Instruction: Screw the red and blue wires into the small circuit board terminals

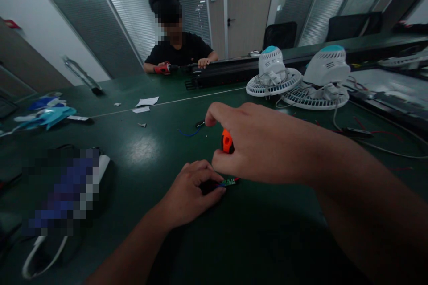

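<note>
On the dark green table, my left hand (194,193) pinches one end of a small green circuit board (229,182) between thumb and fingers. Red wire leaves its right end, and blue wire shows near my fingertips. Just above and to the right, my right hand (250,140) is closed around an orange-and-black tool handle (228,141). The rest of that tool is hidden by the hand, so its kind does not show. Beyond my right fingers lies a small dark part (199,124) with a blue wire (189,134).
Two white fan heads (274,80) lie face down at the back right. Across the table a person (180,51) holds a red power tool (162,68) beside a long black frame (220,78). Paper scraps (147,101) and a light-blue item (55,116) lie left.
</note>
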The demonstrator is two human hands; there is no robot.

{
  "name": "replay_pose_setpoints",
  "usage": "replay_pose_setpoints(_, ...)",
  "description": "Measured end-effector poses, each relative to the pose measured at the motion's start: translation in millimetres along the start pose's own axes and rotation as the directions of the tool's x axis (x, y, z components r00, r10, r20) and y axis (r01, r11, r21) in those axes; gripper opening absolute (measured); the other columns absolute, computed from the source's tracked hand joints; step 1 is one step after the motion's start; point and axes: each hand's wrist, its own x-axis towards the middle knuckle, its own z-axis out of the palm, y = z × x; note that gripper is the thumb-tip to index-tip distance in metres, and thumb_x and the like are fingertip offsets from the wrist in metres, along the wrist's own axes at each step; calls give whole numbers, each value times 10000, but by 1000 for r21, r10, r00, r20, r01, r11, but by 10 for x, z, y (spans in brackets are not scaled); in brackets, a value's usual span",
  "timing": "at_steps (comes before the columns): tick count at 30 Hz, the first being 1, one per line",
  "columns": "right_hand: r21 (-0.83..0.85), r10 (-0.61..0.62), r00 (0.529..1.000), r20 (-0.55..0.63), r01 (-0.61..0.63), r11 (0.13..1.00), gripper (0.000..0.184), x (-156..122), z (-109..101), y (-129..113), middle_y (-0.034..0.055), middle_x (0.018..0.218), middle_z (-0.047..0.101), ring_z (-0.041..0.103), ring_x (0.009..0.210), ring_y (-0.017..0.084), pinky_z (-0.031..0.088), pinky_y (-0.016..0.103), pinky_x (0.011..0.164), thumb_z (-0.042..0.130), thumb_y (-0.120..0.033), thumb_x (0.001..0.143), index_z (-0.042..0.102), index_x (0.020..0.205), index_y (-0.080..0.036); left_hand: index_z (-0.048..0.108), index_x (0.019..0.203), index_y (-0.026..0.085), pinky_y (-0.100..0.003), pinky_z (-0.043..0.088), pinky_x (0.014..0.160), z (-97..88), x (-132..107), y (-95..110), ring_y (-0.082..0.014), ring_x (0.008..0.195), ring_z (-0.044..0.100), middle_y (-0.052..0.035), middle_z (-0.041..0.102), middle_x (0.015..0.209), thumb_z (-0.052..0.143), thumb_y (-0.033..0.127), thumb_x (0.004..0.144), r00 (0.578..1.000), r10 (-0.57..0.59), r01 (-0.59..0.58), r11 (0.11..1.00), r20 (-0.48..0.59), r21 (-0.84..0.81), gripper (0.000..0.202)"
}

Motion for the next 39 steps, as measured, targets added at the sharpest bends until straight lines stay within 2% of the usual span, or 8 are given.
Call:
replay_pose_setpoints(5, -22, 3, 1000, 10, -2, 1000, 436, 2, -1, 6, 91, 839, 674, 582, 661, 205, 293, 263, 497, 560, -360, 760, 609, 1140, -151, 696, 1028, 267, -420, 473, 865, 8, -15, 22, -221, 916, 629, -27, 695, 987, 614, 322, 821, 1000, 6, -6, 1000, -28, 5, 229)
replay_pose_setpoints(8, -41, 13, 1000, 24, -12, 999, 475, 31, 1, -1, 93, 862, 683, 587, 680, 225, 295, 270, 508, 530, -544, 784, 645, 1081, -192, 680, 1043, 262, -392, 489, 828, 23, -22, 61, -213, 905, 634, -24, 699, 1020, 616, 305, 822, 999, 13, -13, 1000, -38, 3, 234)
replay_pose_setpoints(11, -39, 49, 998, 25, -48, 998, 572, 50, -10, -23, 80, 768, 671, 560, 613, 213, 275, 276, 499, 369, -679, 831, 678, 960, -215, 683, 1035, 227, -434, 466, 855, 59, -21, 108, -251, 972, 604, -60, 682, 1069, 632, 310, 811, 994, 31, -20, 994, -103, 106, 244)
replay_pose_setpoints(15, -49, 49, 998, 34, -47, 998, 467, 52, -27, -41, 59, 683, 651, 539, 576, 194, 250, 282, 494, 355, -551, 902, 677, 873, -214, 696, 994, 207, -481, 425, 869, 117, -13, 155, -281, 997, 567, -80, 661, 1093, 611, 283, 832, 989, 72, -42, 974, -129, 222, 198)
replay_pose_setpoints(18, -72, 37, 999, 29, -35, 997, 312, 52, -16, -23, 81, 815, 695, 595, 684, 224, 274, 293, 519, 431, -385, 891, 675, 949, -199, 697, 980, 228, -469, 412, 859, 138, -12, 169, -273, 992, 557, -61, 665, 1073, 587, 267, 856, 990, 53, -23, 975, -132, 222, 170)
replay_pose_setpoints(21, -77, 17, 1000, 1, -17, 997, 306, 53, 15, 11, 95, 878, 703, 617, 730, 240, 305, 299, 544, 451, -294, 860, 649, 1064, -181, 693, 974, 226, -453, 409, 848, 137, -18, 175, -265, 988, 554, -57, 663, 1068, 575, 244, 865, 991, 35, -9, 979, -128, 202, 163)
replay_pose_setpoints(27, -67, 6, 999, -35, -9, 998, 370, 44, 50, 39, 112, 881, 696, 628, 744, 256, 350, 306, 567, 503, -315, 822, 609, 1138, -155, 687, 956, 231, -438, 413, 825, 129, -20, 179, -252, 951, 565, -50, 662, 1034, 558, 241, 873, 992, 45, -26, 988, -122, 151, 154)
replay_pose_setpoints(39, -71, 13, 1000, -24, -15, 997, 358, 26, 20, 54, 99, 870, 697, 618, 702, 233, 340, 293, 534, 508, -343, 820, 630, 1100, -156, 696, 939, 252, -426, 431, 816, 126, -29, 137, -241, 941, 580, -28, 683, 1010, 575, 278, 863, 987, 31, -17, 996, -160, 89, 145)
